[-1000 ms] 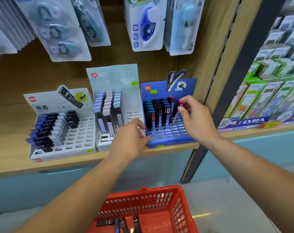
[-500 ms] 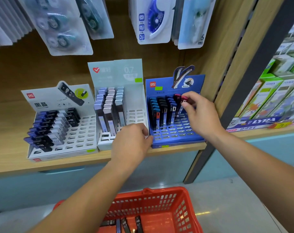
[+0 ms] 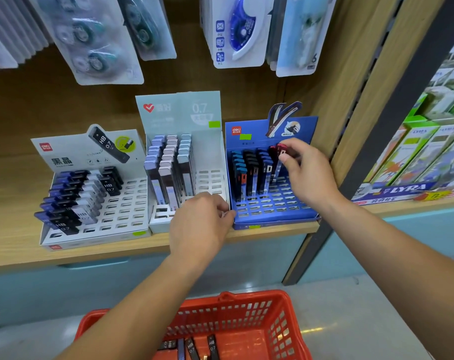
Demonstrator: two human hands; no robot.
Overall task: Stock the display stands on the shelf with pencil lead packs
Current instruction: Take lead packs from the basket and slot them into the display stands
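**Red-capped pack brought in to the blue stand's fourth row**

Since a second ago the right hand [image 3: 309,175] has carried the pack [image 3: 279,155] a little leftward, so that it now stands steeper and close against the far end of the fourth row in the blue stand [image 3: 272,215]. Meanwhile the left hand [image 3: 202,222] has slid right to that stand's near left corner.

Thumb and fingertips of the right hand pinch the pack just under its red cap. Its lower end reaches down towards the slotted floor, but the row in front hides whether it sits in a slot.

On the left hand the fingers are curled and the thumb tip touches the blue stand's corner, where it meets the middle stand [image 3: 184,113]. Whether that hand grips a wall or only rests there cannot be told.

All three stands sit side by side along the near edge of the shelf [image 3: 90,253]. Furthest left is the white stand [image 3: 127,214], filled with HB 0.7 packs on its left half. Three rows fill the middle stand, and four the blue stand, all on its left side.

Below, near the person, a red basket [image 3: 285,318] holds more lead packs [image 3: 192,346]. Blister cards [image 3: 236,29] hang above the shelf, and LYRA boxes [image 3: 415,157] fill the bay to the right.
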